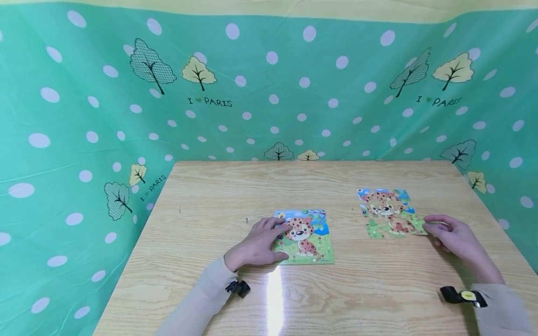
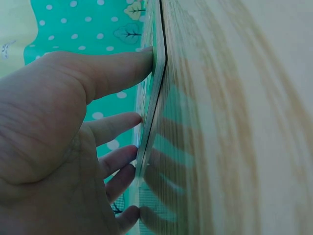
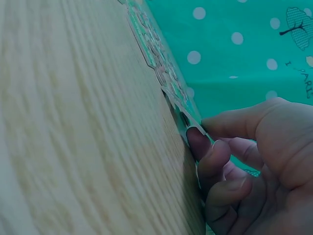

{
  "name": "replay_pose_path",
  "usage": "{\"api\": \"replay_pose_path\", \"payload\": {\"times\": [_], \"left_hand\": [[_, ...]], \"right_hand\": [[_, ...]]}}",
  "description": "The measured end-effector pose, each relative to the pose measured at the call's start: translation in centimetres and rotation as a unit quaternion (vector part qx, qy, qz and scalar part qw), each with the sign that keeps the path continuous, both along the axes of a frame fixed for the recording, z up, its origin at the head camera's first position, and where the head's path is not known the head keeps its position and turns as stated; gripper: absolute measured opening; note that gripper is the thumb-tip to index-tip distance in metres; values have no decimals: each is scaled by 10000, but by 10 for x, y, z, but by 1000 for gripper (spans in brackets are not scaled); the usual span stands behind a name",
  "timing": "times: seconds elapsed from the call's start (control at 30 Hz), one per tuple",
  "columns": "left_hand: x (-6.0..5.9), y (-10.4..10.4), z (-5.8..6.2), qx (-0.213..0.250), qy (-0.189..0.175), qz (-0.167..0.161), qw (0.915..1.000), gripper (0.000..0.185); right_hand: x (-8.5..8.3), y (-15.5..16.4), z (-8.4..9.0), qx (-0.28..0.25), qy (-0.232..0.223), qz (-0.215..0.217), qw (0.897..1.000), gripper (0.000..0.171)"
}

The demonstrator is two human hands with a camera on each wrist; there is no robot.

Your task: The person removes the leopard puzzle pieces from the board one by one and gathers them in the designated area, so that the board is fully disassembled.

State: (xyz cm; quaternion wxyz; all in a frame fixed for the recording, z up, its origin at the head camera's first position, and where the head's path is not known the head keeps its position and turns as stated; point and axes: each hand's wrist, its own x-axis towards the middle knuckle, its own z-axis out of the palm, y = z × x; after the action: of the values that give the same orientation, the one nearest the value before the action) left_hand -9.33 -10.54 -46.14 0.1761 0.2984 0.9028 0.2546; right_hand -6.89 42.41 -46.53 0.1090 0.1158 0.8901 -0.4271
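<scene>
A square picture board (image 1: 323,249) with a spotted leopard cub lies flat on the table. My left hand (image 1: 259,245) rests on its left side, thumb and fingertips spread over the surface and, in the left wrist view, the thumb (image 2: 122,73) pressing near its edge. To the right lies a jigsaw puzzle (image 1: 382,207) of the same cub, its pieces joined along stepped edges. At its lower right corner my right hand (image 1: 458,238) pinches a green puzzle piece (image 1: 419,227) between thumb and finger. The right wrist view shows the piece tilted, its near edge lifted off the tabletop.
The wood-grain table (image 1: 201,196) carries both pictures, and a bright light reflection crosses its front. Behind and beside it hangs a green dotted curtain (image 1: 290,98). A black wrist camera (image 1: 238,288) sits on the left sleeve, another camera (image 1: 462,296) on the right.
</scene>
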Motion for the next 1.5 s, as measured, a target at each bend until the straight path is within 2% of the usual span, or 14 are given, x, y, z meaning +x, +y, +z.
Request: {"api": "replay_pose_path", "payload": {"times": [0.3,0.67,0.9,1.13,1.33,1.5], "left_hand": [[0,2,1,51,-23,-27,10000,76],[-4,1,-1,5,37,-9,10000,77],[-5,1,-3,-39,99,104,9999,77],[-7,2,-3,-98,128,127,9998,77],[-8,3,-2,-125,129,126,9998,77],[-9,5,-2,-135,150,114,9997,77]], "right_hand": [[2,-4,2,667,232,-41,9975,58],[-1,-7,-3,841,447,-186,9953,56],[-5,-8,-4,1164,596,16,9914,52],[-6,-5,-3,1241,520,65,9909,50],[-7,-2,2,1347,259,-43,9905,50],[-7,-2,4,1433,224,-83,9894,49]]}}
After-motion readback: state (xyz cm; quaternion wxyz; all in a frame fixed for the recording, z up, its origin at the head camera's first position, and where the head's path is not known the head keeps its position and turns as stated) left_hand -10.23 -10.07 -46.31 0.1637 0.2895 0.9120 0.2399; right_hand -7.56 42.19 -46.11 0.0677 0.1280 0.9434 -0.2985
